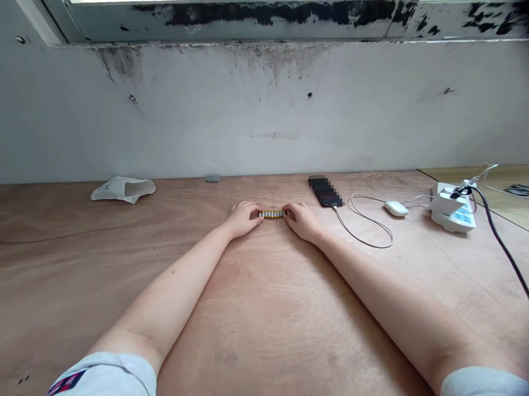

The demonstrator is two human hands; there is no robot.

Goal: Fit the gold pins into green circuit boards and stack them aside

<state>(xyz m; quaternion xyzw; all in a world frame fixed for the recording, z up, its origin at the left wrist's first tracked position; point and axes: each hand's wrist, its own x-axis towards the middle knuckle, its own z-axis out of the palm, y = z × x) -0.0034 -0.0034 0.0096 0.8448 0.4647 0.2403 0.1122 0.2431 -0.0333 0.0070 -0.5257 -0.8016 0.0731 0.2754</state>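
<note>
On the wooden table, a short row of small batteries lies side by side, silvery in the middle with yellow ends. My left hand pinches the left end of the row between thumb and fingers. At the opposite end, my right hand grips in the same way, its fingertips against the last pieces. Both arms reach forward across the table. The pieces at the very ends are partly covered by my fingers.
A black phone lies right of my right hand, its white cable looping on the table. Farther right are a white earphone case and a white power strip. A crumpled white bag and a small grey piece lie near the wall.
</note>
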